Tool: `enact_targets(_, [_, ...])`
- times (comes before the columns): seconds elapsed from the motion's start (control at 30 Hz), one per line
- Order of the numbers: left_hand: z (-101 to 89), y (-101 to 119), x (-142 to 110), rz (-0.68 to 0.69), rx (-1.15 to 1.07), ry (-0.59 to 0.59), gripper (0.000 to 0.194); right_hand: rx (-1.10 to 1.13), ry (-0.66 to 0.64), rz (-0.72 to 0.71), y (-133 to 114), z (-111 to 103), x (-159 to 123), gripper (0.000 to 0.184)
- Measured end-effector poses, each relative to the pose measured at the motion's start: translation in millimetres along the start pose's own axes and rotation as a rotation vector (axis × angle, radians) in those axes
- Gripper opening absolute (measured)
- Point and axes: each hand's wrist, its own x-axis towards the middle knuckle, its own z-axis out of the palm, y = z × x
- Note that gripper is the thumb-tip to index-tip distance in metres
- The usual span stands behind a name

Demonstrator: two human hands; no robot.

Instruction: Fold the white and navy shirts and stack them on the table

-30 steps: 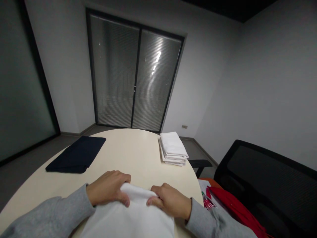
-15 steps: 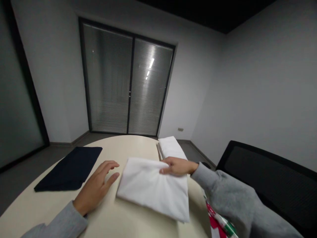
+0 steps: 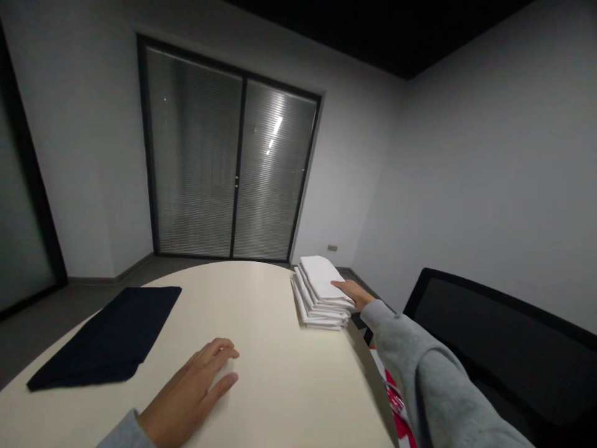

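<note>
At the right edge of the round table, my right hand grips the near right side of the top folded white cloth. Its thumb lies on the cloth, and the other fingers are mostly hidden. Beneath that cloth is a stack of several folded white cloths, layered a little unevenly. My left hand hovers low over the near part of the table with its fingers apart and nothing in them. A folded dark navy cloth lies flat to the left of it.
The pale round table fills the lower middle. A black mesh-backed chair stands at the right. Below the table's right edge, partly behind my sleeve, shows a red and white package. Glazed doors with blinds are at the back.
My right hand has moved away and rightward, bringing the folded white cloth from the table's middle onto the stack. My left hand now sits lower in view, with its fingers still apart.
</note>
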Motion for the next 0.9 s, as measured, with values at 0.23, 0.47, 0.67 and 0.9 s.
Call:
enact_targets(0.23, [20.2, -5.2, -6.2, 0.011, 0.013, -0.063, 0.03, -0.247, 0.093, -0.031, -2.2, 8.6, 25.9, 0.036])
enact_targets(0.47, [-19.3, -28.0, 3.0, -0.27, 0.252, 0.042, 0.042, -0.268, 0.301, -0.245, -1.7, -7.3, 8.9, 0.028])
enact_targets(0.67, [-55.3, -80.7, -13.7, -0.838, 0.646, 0.002, 0.096, -0.038, 0.567, -0.651, -23.2, 16.3, -50.2, 0.03])
enact_targets(0.9, [-51.5, -112.2, -28.6, -0.858, 0.666, -0.092, 0.063, 0.057, -0.231, -1.054, -7.7, 177.9, -186.1, 0.017])
